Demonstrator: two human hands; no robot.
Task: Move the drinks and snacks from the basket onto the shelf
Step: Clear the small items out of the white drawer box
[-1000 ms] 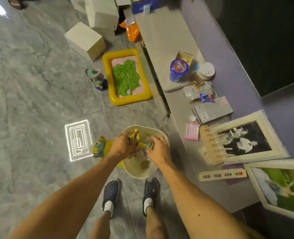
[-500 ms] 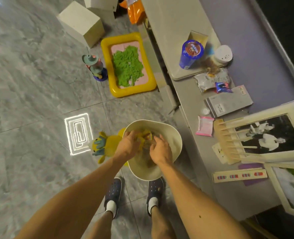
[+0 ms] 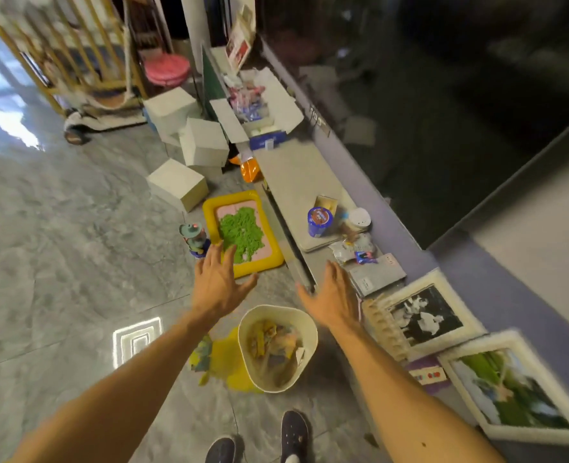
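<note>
My left hand (image 3: 217, 286) and right hand (image 3: 330, 294) now out of the basket (image 3: 310, 335), both spread wide, empty, snack packets (image 3: 271, 344) left inside

Bare forearms, dark perforated clogs (image 3: 295, 432), white socks (image 3: 290, 458)

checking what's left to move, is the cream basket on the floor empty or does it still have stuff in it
Not empty. The cream round basket on the grey floor holds a blurred pile of yellow and orange packets inside its rim; which are drinks cannot be told.
</note>
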